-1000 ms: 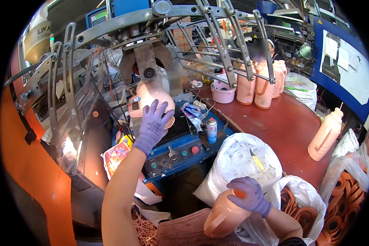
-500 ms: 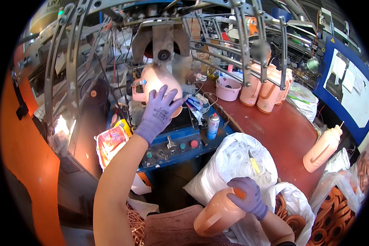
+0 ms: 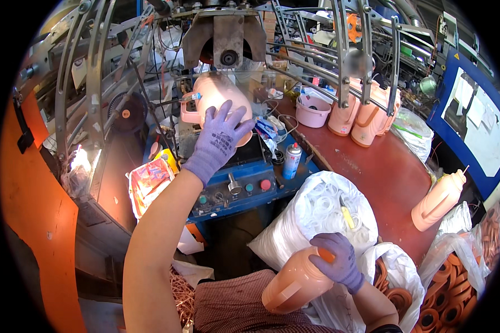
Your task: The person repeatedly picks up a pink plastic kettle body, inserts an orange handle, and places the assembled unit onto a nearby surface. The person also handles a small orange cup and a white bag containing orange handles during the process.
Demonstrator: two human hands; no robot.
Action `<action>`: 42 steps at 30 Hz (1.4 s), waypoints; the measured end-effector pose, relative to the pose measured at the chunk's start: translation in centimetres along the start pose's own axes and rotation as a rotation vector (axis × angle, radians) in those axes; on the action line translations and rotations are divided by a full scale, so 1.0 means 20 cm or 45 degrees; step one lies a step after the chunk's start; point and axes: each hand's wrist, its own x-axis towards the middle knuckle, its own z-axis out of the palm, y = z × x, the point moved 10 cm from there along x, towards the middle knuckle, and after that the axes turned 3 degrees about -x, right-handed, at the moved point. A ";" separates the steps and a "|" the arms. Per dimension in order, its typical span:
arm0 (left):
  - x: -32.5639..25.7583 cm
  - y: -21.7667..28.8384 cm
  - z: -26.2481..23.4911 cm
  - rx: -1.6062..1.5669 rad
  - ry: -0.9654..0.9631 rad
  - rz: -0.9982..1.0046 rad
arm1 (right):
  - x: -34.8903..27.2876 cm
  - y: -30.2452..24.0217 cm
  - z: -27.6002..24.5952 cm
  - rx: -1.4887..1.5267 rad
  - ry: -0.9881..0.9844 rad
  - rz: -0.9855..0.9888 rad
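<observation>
My left hand [image 3: 219,133], in a purple-grey glove, lies over a pink thermos jug shell [image 3: 214,91], its spread fingers curved round the lower end. This shell sits tilted under the machine's metal head [image 3: 228,41], its handle pointing left. Over my lap, my right hand [image 3: 339,261], in a matching glove, is closed round the neck of a second thermos jug shell [image 3: 294,286], peach-coloured and tilted, its neck toward the upper right. Something orange shows at that neck. The palm side of both hands is hidden.
A blue control panel [image 3: 219,191] with buttons lies below the machine. Beside it stand a spray can [image 3: 291,161] and a white sack of clear rings [image 3: 283,230]. More shells, a pink bucket [image 3: 311,114] and a lone shell [image 3: 439,200] stand on the red-brown table [image 3: 366,188]. Bags hold brown rings [image 3: 444,299].
The view has shifted slightly, so the machine head appears lower and further right. Both hands keep their places on the two shells, with little visible movement.
</observation>
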 end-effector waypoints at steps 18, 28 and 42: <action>0.02 0.01 -0.04 -0.046 0.102 0.036 | 0.28 1.57 -0.75 -0.369 -0.290 0.624; 0.05 0.02 -0.07 -0.206 0.083 -0.056 | 0.95 1.81 -0.23 -0.890 -0.773 0.693; 0.00 0.00 0.02 -0.155 -0.243 -0.074 | 2.55 1.84 0.11 1.990 0.496 0.141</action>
